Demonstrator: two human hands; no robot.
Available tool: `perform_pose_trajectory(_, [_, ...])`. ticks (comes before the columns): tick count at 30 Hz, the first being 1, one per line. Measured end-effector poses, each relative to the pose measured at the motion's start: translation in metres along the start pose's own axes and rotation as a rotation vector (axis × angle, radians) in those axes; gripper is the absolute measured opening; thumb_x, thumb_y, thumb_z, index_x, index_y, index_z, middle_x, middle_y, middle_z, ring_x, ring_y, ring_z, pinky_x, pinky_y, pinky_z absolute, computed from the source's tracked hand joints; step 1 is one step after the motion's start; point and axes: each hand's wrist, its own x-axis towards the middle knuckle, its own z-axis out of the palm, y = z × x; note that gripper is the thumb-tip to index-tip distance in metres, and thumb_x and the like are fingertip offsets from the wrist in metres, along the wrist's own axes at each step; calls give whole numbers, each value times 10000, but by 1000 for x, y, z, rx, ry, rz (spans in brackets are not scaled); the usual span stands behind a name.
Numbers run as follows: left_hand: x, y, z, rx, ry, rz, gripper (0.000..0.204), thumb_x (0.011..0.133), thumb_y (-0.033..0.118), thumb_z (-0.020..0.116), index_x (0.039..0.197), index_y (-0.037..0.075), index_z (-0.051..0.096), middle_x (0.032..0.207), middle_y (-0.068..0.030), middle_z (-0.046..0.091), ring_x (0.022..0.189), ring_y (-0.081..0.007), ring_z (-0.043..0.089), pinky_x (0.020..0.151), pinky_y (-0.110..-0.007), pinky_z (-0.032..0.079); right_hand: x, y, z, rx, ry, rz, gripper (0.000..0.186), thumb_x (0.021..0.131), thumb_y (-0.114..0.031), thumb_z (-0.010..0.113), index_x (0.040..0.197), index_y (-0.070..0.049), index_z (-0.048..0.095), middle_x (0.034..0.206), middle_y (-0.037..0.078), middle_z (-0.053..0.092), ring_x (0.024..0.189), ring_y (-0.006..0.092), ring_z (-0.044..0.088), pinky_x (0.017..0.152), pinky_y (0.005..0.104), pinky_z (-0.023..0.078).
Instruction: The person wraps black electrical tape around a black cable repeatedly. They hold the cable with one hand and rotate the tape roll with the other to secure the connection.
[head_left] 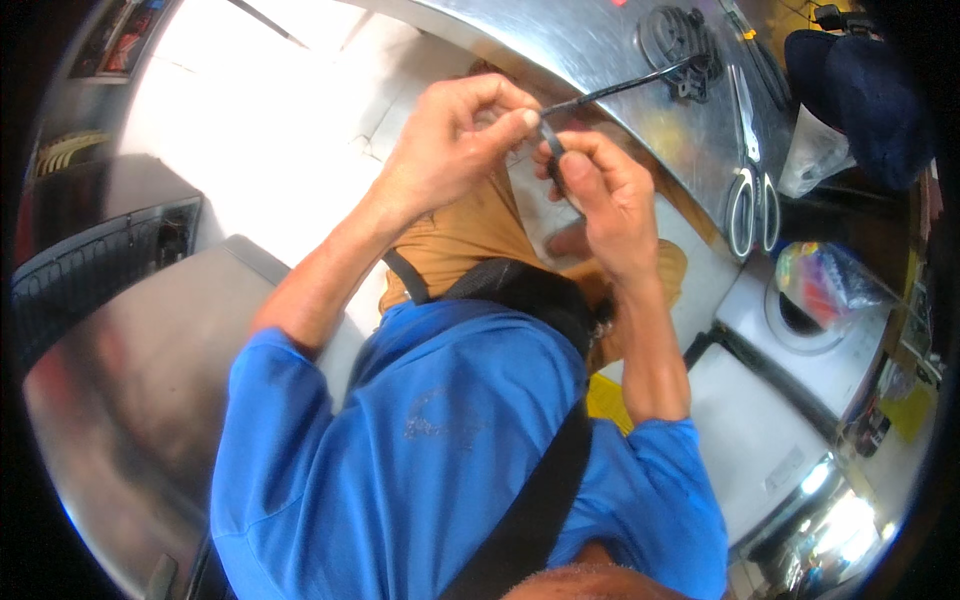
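Note:
My left hand (pixel 465 135) pinches a black cable (pixel 625 85) where a narrow dark-grey strip (pixel 549 135) meets it, above my lap. Just to its right and lower, my right hand (pixel 600 190) is closed on the strip, its thumb pressed over a dark piece that is mostly hidden. The cable runs up to the right to a coiled, dark metal part (pixel 672 45) on the steel counter (pixel 560 40). Large scissors (pixel 745 200) with white-and-black handles lie on the counter, right of my right hand.
At right are a navy cap (pixel 870 110), a crumpled plastic bag (pixel 810 160) and a white washing machine (pixel 760 305) with a colourful packet (pixel 820 280) on it. At left stands a steel appliance (pixel 130 380) beside dark grille-like racks (pixel 100 250).

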Motion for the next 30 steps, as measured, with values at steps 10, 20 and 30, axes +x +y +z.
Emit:
perform_pose_trajectory(10, [-6,1,5,-131,221,152,160,959,61,754,1021,-4,622,922,-60,719,788,-46,656,720,-194,554,-21,-50,1,-119,176,-91,253,979,-157,737,1121,51,710,1048,100,702,835,112,685,737,233,543])
perform_pose_trajectory(20, [-14,29,7,441,241,460,143,856,-35,749,924,30,642,885,-42,714,748,-85,629,676,-256,533,76,-108,8,-884,204,-373,275,857,-190,697,716,37,635,655,237,596,570,387,592,915,434,501])
perform_pose_trajectory(30, [-17,26,8,607,332,574,184,831,28,790,1009,24,743,818,-85,684,659,-183,634,623,-294,537,108,-81,19,-846,157,-481,308,827,-192,672,653,58,625,642,281,597,570,442,613,1082,480,504])
